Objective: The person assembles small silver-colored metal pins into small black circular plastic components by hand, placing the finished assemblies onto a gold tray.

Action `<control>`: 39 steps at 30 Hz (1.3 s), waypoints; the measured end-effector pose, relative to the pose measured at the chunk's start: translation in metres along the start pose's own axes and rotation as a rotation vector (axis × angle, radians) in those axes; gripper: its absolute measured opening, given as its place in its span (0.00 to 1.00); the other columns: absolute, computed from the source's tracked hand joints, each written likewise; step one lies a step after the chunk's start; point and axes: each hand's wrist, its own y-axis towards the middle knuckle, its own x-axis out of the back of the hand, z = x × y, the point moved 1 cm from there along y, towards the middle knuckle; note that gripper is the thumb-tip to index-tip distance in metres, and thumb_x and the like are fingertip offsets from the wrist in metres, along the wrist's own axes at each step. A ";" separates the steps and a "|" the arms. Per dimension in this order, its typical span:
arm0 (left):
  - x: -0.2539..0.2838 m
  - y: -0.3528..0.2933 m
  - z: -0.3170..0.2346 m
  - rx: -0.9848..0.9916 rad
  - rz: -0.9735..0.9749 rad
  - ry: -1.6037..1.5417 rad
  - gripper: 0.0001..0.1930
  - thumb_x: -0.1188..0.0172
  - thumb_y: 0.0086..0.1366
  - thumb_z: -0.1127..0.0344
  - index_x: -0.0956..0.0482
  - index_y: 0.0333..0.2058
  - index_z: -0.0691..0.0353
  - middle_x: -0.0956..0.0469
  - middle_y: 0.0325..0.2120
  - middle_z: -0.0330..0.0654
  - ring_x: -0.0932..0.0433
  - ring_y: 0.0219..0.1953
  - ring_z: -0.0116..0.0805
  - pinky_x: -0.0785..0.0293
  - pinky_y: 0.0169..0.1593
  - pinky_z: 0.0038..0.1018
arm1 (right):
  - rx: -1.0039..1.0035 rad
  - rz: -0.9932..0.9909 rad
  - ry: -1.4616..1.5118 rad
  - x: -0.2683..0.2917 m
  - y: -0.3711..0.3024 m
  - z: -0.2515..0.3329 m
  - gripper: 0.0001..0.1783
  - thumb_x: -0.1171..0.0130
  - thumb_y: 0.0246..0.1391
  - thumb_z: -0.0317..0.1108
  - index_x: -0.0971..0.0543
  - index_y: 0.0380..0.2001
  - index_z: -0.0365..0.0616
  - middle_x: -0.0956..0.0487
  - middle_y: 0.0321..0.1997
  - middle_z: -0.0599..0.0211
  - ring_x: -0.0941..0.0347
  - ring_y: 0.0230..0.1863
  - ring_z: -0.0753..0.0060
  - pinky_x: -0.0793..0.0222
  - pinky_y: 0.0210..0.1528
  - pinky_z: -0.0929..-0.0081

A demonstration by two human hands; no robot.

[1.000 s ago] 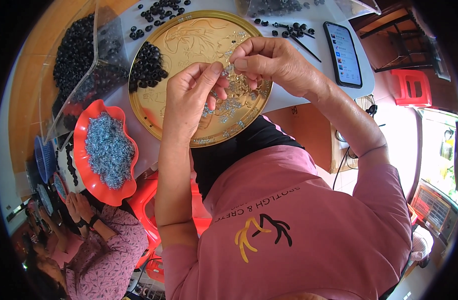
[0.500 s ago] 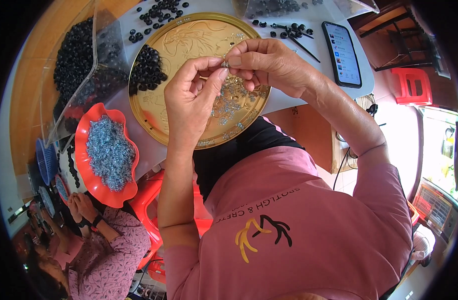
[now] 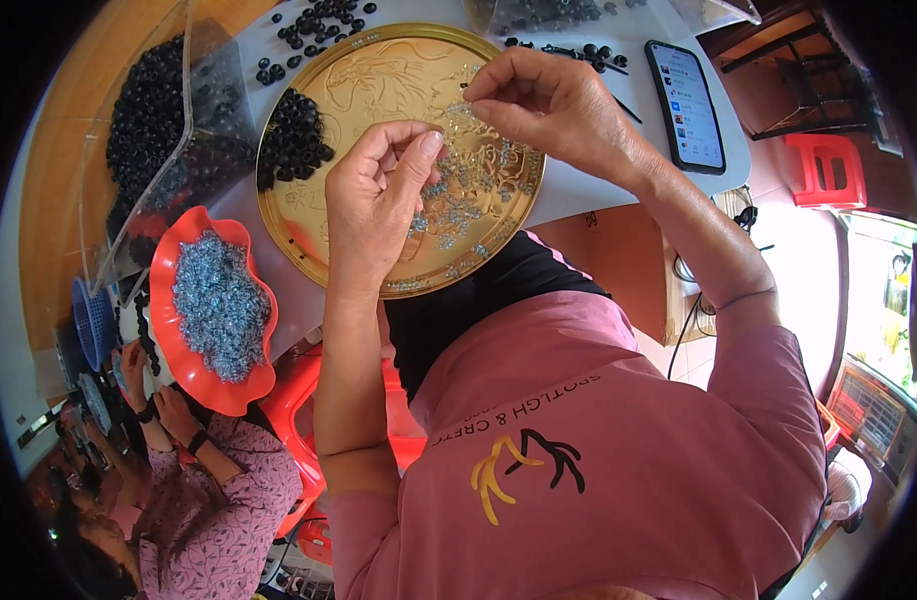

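Small clear beads (image 3: pixel 461 215) lie scattered over the right half of the round gold tray (image 3: pixel 324 235), in a loose band running from its far side down to its near rim. They are too small for the long axis of any single bead to be read.

Both hands are over the tray, close together but apart. The left hand (image 3: pixel 372 205) comes in across the near rim, its fingers over the middle and overlapping the left edge of the band, so most of the beads lie to the right of its fingertips. The right hand (image 3: pixel 569 115) reaches in over the tray's right rim, fingertips above the far part of the band; most of the beads lie nearer the body than those tips. The left hand looks nearer to the thick of the scatter.

On each hand thumb and forefinger come close at the tips; whether a bead is pinched between them, I cannot tell.

Against the tray's left rim, inside, sits a heap of black beads (image 3: pixel 297 130). Outside the tray, left and toward the body, stands a red scalloped dish (image 3: pixel 169 345) of blue-grey beads (image 3: pixel 217 305); well off to its right lies a phone (image 3: pixel 687 105).
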 end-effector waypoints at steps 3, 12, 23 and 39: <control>-0.001 0.000 0.001 0.004 -0.025 0.017 0.09 0.37 0.68 0.68 0.21 0.42 0.67 0.18 0.32 0.37 0.24 0.30 0.18 0.30 0.29 0.15 | -0.043 0.055 -0.082 0.007 0.000 -0.003 0.09 0.38 0.61 0.29 0.21 0.43 0.38 0.20 0.37 0.74 0.24 0.41 0.87 0.25 0.46 0.84; -0.005 0.007 0.002 -0.142 -0.011 0.181 0.11 0.36 0.63 0.74 0.19 0.44 0.66 0.17 0.37 0.37 0.24 0.33 0.18 0.27 0.36 0.17 | 0.216 0.199 -0.424 0.017 0.000 0.003 0.07 0.36 0.56 0.29 0.18 0.38 0.42 0.19 0.33 0.70 0.24 0.33 0.80 0.26 0.37 0.77; 0.012 -0.006 0.005 -0.133 -0.064 0.132 0.09 0.36 0.65 0.72 0.18 0.44 0.66 0.17 0.37 0.37 0.23 0.34 0.19 0.27 0.38 0.17 | 0.396 0.541 -0.720 0.005 -0.015 -0.001 0.06 0.38 0.53 0.30 0.18 0.34 0.43 0.21 0.34 0.65 0.22 0.37 0.61 0.25 0.40 0.67; 0.007 -0.015 0.005 -0.239 -0.002 0.261 0.07 0.37 0.64 0.76 0.16 0.40 0.63 0.18 0.29 0.36 0.25 0.27 0.19 0.31 0.31 0.18 | 0.319 0.548 -0.666 0.003 -0.017 -0.003 0.08 0.39 0.53 0.34 0.17 0.34 0.45 0.19 0.35 0.64 0.21 0.39 0.56 0.27 0.44 0.62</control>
